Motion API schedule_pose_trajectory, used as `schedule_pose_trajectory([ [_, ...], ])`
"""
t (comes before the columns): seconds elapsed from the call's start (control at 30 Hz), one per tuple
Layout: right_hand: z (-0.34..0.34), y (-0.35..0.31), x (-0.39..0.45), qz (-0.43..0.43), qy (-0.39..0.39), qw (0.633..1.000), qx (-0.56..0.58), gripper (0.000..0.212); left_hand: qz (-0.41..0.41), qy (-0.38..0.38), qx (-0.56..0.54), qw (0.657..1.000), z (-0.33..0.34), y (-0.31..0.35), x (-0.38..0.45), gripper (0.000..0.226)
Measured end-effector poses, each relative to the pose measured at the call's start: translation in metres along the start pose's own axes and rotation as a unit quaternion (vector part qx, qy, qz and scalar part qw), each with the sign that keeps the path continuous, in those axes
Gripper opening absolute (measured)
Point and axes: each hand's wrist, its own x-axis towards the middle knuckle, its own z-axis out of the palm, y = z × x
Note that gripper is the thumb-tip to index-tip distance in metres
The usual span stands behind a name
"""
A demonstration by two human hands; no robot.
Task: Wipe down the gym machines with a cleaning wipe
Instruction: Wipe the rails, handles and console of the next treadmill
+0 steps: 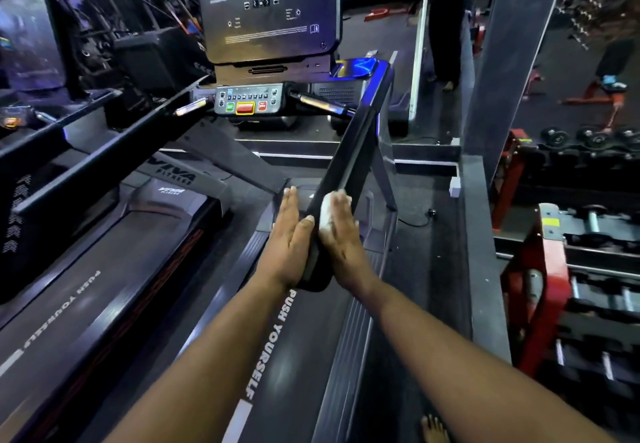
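At ten o'clock a second dark treadmill (114, 245) runs alongside yours. Your left hand (291, 238) lies flat with straight fingers against the left face of the long black padded treadmill handrail (349, 151); it grips nothing and only braces the rail near its rounded end. Just across the rail, your right hand (341, 231) presses the crumpled white cleaning wipe (327, 210) against the rail's right face with its fingers laid nearly straight over the wipe, so the wipe sits trapped between palm and padding. The rail's long axis climbs from your hands toward one o'clock, up to the grey button console (249, 99) at twelve. I judge the uncleaned length lies ahead of the wipe along that line, and your right hand is the one placed to slide. A red dumbbell rack (540, 269) stands at three o'clock.
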Motion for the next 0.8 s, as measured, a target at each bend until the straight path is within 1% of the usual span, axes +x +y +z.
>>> schedule_pose_trajectory([
  [0.03,0.008,-0.004,0.003,0.056,0.029,0.997,0.035,0.073,0.002,-0.001,0.002,1.000,0.000,0.000,0.000,0.075],
  [0.07,0.018,-0.010,0.001,0.091,0.044,0.993,0.060,0.077,0.002,-0.003,0.003,1.000,0.001,-0.001,0.000,0.075],
  [0.1,0.026,-0.019,-0.005,0.099,0.045,0.992,0.067,0.078,0.000,-0.004,0.002,1.000,0.002,-0.002,0.001,0.075],
  [0.23,0.042,-0.023,-0.063,0.034,0.011,0.997,0.071,0.080,-0.013,-0.020,0.011,1.000,0.002,-0.002,0.003,0.075],
  [0.3,0.044,-0.011,-0.074,0.015,0.014,0.996,0.086,0.081,-0.017,-0.044,0.062,0.997,0.001,0.002,0.004,0.074],
  [0.33,0.049,-0.003,-0.069,0.041,0.023,0.993,0.112,0.077,-0.014,-0.059,0.108,0.992,0.001,0.004,0.004,0.072],
  [0.37,0.051,0.001,-0.058,0.101,0.031,0.979,0.173,0.070,-0.008,-0.074,0.154,0.985,0.002,0.006,0.004,0.071],
  [0.4,0.050,0.002,-0.043,0.173,0.038,0.951,0.254,0.063,-0.003,-0.087,0.190,0.978,0.003,0.006,0.005,0.073],
  [0.43,0.048,0.004,-0.030,0.217,0.045,0.932,0.288,0.063,-0.003,-0.097,0.210,0.973,0.003,0.007,0.005,0.076],
  [0.47,0.045,0.004,-0.022,0.224,0.048,0.933,0.277,0.072,-0.007,-0.103,0.219,0.970,0.003,0.007,0.006,0.078],
  [0.53,0.041,-0.003,-0.023,0.182,0.050,0.960,0.208,0.090,-0.013,-0.108,0.233,0.966,0.003,0.006,0.008,0.079],
  [0.57,0.040,-0.008,-0.029,0.149,0.043,0.969,0.195,0.091,-0.014,-0.109,0.238,0.965,0.004,0.006,0.010,0.080],
  [0.63,0.044,-0.009,-0.051,0.081,0.021,0.978,0.191,0.083,-0.011,-0.112,0.252,0.961,0.003,0.005,0.010,0.087],
  [0.67,0.048,-0.003,-0.056,0.066,0.018,0.980,0.187,0.081,-0.009,-0.113,0.262,0.959,0.003,0.004,0.011,0.090],
  [0.7,0.048,0.002,-0.053,0.081,0.023,0.978,0.189,0.084,-0.008,-0.116,0.272,0.955,0.002,0.004,0.012,0.091],
  [0.77,0.039,0.012,-0.021,0.167,0.052,0.959,0.224,0.095,-0.013,-0.125,0.300,0.945,0.002,0.004,0.016,0.089],
  [0.8,0.031,0.016,0.000,0.188,0.062,0.953,0.227,0.094,-0.017,-0.130,0.314,0.940,0.002,0.005,0.019,0.085],
])
